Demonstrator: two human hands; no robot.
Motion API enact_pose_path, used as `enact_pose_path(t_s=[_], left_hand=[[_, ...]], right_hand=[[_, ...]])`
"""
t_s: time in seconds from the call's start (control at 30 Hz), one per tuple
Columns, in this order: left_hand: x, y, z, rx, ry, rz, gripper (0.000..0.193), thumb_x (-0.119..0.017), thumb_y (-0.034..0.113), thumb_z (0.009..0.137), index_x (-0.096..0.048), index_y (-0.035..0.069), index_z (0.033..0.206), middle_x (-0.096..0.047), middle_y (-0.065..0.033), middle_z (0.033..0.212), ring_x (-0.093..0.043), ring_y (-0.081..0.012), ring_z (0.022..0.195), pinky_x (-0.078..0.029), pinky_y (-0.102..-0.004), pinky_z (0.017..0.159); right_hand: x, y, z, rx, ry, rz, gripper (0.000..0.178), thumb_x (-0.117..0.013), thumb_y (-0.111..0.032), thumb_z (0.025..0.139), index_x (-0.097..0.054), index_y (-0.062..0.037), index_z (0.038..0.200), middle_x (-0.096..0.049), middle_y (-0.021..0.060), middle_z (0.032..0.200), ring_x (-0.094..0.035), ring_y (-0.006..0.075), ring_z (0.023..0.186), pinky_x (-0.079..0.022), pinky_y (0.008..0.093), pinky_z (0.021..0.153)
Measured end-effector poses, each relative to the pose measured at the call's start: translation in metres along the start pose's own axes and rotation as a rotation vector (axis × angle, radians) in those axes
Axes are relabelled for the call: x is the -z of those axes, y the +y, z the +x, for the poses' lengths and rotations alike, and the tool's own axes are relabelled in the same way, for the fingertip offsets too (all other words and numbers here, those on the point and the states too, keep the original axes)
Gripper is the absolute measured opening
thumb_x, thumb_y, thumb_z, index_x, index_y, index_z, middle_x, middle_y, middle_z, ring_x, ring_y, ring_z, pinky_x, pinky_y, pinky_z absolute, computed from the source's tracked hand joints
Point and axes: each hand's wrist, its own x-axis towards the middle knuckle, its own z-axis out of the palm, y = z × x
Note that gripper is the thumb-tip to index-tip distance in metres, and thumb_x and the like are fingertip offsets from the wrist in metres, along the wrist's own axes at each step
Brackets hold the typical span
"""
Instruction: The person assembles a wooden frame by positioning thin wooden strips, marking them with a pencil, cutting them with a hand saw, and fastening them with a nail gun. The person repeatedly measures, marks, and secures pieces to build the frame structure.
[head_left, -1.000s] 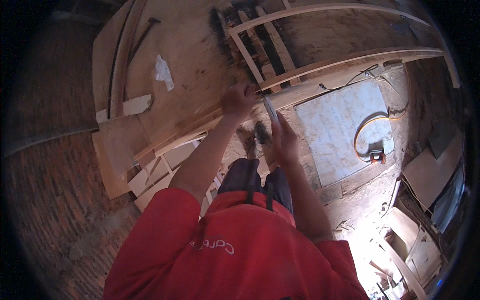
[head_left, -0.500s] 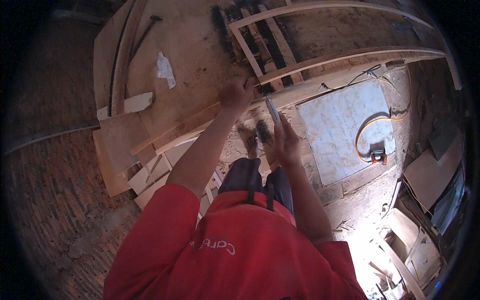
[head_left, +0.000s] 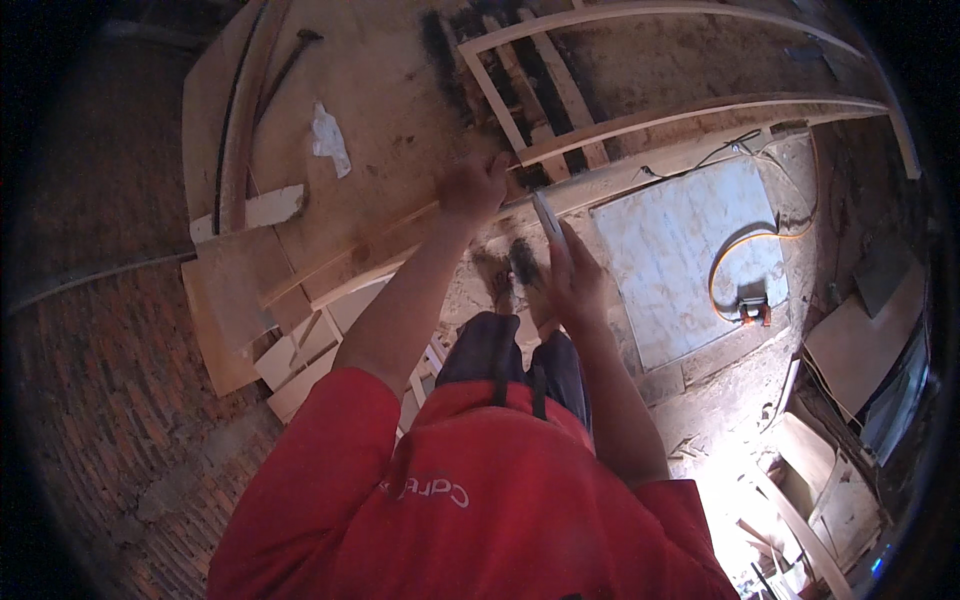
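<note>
My right hand (head_left: pixel 577 283) is closed around a slim pale tool (head_left: pixel 547 217) with a narrow far end. Its tip points up toward the front edge of the workbench (head_left: pixel 400 120), just below the near corner of a wooden frame (head_left: pixel 640 122). To the left of that corner is my left hand (head_left: pixel 474 190), with its fingers curled together over the bench edge. Whatever those fingers hold, if anything, is too dark and small to make out. The frame lies on the bench, its long rails running off to the right.
A crumpled white scrap (head_left: pixel 329 140) and a hammer (head_left: pixel 288 72) lie on the bench at left. On the floor at right is a pale board (head_left: pixel 690 260), with an orange-and-black tool (head_left: pixel 754 311) and its yellow hose on it. Wood offcuts (head_left: pixel 800 520) are piled lower right.
My right hand has turned slightly, and the pale tool's tip has tilted a little. My left hand stays almost in the same place by the frame corner.
</note>
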Motion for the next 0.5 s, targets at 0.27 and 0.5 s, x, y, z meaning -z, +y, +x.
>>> enact_pose_path(t_s=[0.27,0.5], left_hand=[[-0.009,-0.009,0.002,-0.039,-0.034,-0.099,0.047,-0.055,0.051,0.099,-0.074,0.008,0.097,-0.072,-0.0217,0.086,-0.07,-0.043,0.088,-0.05,-0.0558,0.089],[0.002,-0.001,0.0,0.004,-0.002,-0.034,0.046,-0.056,0.05,0.1,-0.073,0.007,0.093,-0.073,-0.021,0.087,-0.07,-0.044,0.087,-0.05,-0.056,0.089]], right_hand=[[0.037,-0.029,-0.032,-0.281,-0.082,0.175,0.043,-0.052,-0.027,0.106,-0.057,-0.0027,0.141,-0.069,0.0282,0.12,-0.07,0.0356,0.109,-0.056,0.0428,0.088],[0.015,-0.033,0.003,-0.338,-0.121,0.161,0.044,-0.052,-0.027,0.106,-0.058,0.0003,0.14,-0.069,0.0296,0.12,-0.068,0.0295,0.116,-0.052,0.0396,0.096]])
